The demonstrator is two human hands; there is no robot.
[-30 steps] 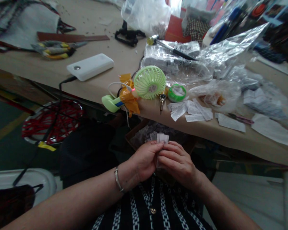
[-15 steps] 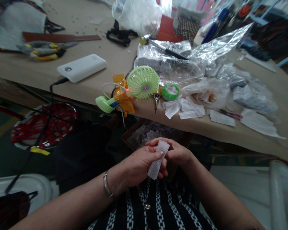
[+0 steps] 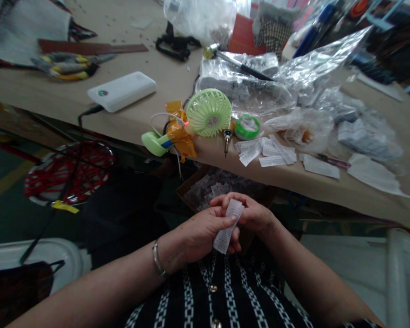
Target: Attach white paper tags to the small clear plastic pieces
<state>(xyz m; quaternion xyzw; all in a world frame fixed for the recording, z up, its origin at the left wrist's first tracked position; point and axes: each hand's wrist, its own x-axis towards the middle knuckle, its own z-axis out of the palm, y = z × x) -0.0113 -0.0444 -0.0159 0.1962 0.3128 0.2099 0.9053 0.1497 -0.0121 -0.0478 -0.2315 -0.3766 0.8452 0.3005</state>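
A narrow white printed label [image 3: 227, 230] is pinched under the thumb of my left hand [image 3: 208, 231], in front of my chest. Fingers of my right hand [image 3: 253, 214] curl together at the label's upper end and meet those of my left hand; part of their grip is hidden behind it. Just beyond my hands, below the table edge, an open box [image 3: 184, 191] holds many small white slips. More printed labels [image 3: 276, 152] lie loosely on the table edge, close to a green round tub [image 3: 247, 127].
A green fan [image 3: 209, 113] with orange tape stands at the table edge, beside a soldering iron [image 3: 227, 139]. A white power bank [image 3: 123, 92] and pliers [image 3: 66, 67] lie leftward. Clear plastic bags [image 3: 294, 82] cover the right side. A red-strung stool [image 3: 70, 173] stands below.
The whole view has shifted slightly, with the table things appearing a little right and higher. Both hands keep hold of the label, with only a slight shift of the right fingers.
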